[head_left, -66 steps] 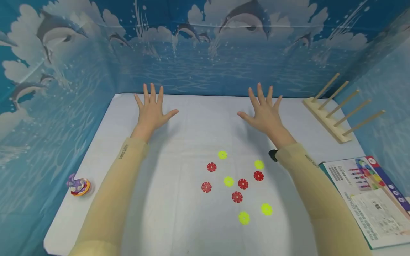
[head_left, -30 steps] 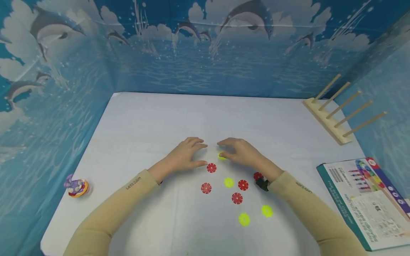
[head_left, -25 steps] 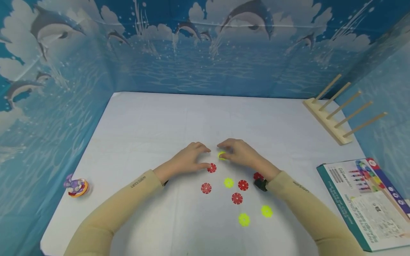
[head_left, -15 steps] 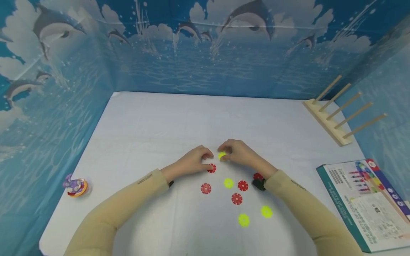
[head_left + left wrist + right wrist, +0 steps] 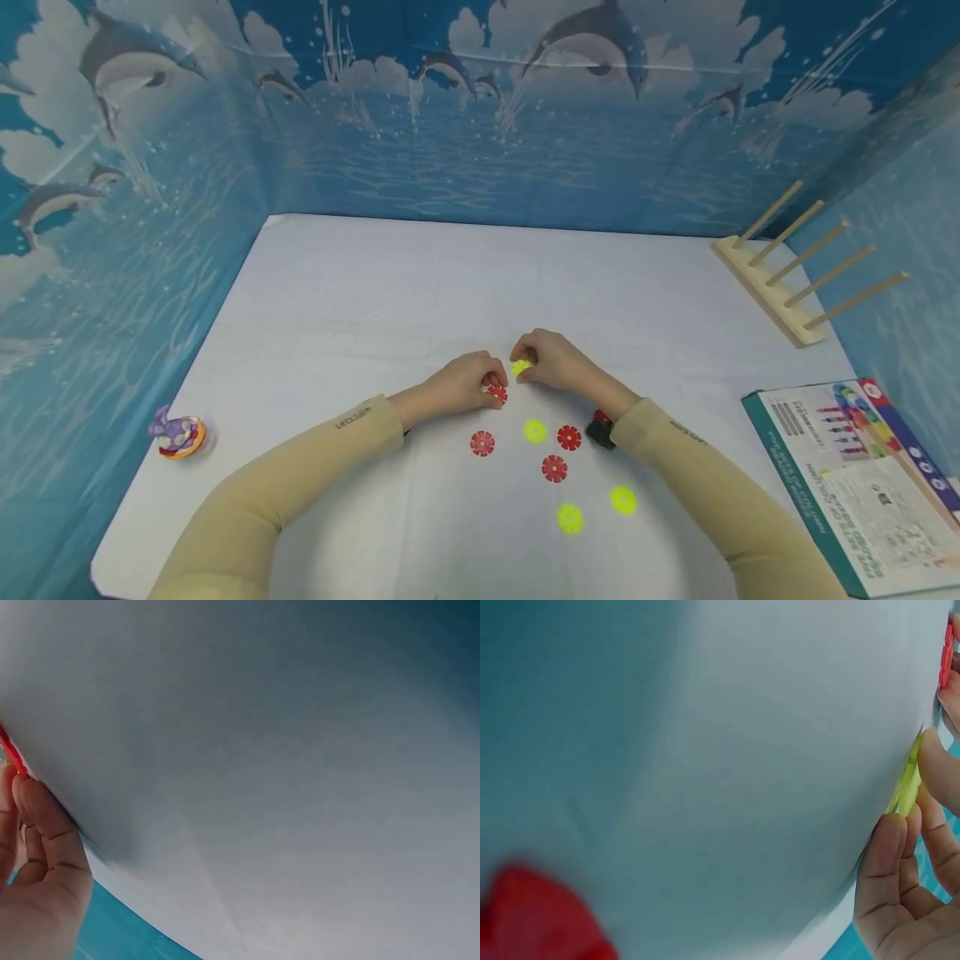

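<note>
My left hand (image 5: 467, 383) pinches a red snowflake disc (image 5: 499, 392) by its edge between thumb and fingers, close over the white table. In the left wrist view only a slim red edge of that disc (image 5: 13, 754) shows at the fingertips. Just right of it, my right hand (image 5: 561, 360) pinches a yellow-green snowflake disc (image 5: 519, 367), seen edge-on between thumb and fingertips (image 5: 886, 832) in the right wrist view. Nearer the body lie more flat notched discs, among them a yellow one (image 5: 535, 431) and a red one (image 5: 482, 443).
A wooden base with upright pegs (image 5: 772, 292) stands at the back right. In front of it lies a flat printed box (image 5: 855, 492). A small purple toy (image 5: 177, 435) sits at the left edge. A dolphin-print curtain (image 5: 450, 158) borders the white table (image 5: 390, 275).
Both hands came down from spread, raised palms at the back to the discs. The left hand moved right and closed on the red disc; the right hand's fingers closed on the yellow one.
</note>
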A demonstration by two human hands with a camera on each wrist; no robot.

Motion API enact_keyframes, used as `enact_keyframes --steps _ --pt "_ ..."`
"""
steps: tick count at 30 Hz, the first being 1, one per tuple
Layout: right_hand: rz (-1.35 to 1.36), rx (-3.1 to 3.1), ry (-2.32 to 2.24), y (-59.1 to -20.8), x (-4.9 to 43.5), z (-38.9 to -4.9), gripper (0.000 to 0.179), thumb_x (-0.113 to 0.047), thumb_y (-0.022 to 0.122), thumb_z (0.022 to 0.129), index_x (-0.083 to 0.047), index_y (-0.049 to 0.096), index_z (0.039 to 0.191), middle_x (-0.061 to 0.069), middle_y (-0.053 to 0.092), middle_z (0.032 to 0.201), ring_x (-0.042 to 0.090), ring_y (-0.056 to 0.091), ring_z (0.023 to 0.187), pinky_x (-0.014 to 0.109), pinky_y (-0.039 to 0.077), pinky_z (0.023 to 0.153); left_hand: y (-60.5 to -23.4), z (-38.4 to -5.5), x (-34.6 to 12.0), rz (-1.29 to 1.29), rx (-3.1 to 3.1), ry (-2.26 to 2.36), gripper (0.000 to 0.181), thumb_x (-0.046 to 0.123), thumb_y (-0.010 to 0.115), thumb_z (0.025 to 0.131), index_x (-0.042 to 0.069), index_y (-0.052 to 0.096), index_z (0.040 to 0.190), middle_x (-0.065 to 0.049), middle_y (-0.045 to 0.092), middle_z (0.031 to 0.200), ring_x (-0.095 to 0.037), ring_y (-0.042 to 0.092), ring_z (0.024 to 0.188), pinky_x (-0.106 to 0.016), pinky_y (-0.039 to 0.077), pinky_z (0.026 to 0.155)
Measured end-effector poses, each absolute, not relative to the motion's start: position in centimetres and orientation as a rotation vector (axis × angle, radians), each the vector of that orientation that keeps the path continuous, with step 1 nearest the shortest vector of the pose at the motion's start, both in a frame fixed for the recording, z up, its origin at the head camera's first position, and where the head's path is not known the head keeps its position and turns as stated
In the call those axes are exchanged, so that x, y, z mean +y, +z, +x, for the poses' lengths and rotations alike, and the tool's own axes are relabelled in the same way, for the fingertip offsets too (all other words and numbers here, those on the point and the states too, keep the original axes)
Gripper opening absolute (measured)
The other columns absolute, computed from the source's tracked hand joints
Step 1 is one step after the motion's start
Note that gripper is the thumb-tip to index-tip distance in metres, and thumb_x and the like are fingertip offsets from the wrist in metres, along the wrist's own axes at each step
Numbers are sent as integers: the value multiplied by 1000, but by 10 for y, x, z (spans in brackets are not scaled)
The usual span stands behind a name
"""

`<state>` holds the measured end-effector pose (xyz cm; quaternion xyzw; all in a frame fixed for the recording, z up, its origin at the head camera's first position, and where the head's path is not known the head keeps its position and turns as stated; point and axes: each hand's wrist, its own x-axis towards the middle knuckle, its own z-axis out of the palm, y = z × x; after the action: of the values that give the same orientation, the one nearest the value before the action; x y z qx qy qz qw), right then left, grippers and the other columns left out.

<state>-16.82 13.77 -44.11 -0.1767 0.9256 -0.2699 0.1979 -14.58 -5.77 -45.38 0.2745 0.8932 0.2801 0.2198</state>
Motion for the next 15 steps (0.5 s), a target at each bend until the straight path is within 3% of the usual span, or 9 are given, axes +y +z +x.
enact_keyframes --steps 10,15 --pt "-410 2539 -818 -442 136 -172 17 -9 79 82 -9 71 96 5 67 90 18 57 84 32 49 78 -458 -153 -64 748 2396 922 14 14 79 83 13 66 89 4 65 81 -6 59 73 -22 48 71" --pt "-325 2504 -955 -438 122 -184 16 -15 78 84 -12 71 98 3 67 90 17 58 85 30 48 78 -450 -171 -89 610 2397 1029 11 16 76 87 12 66 89 2 69 80 -8 60 71 -22 47 67"
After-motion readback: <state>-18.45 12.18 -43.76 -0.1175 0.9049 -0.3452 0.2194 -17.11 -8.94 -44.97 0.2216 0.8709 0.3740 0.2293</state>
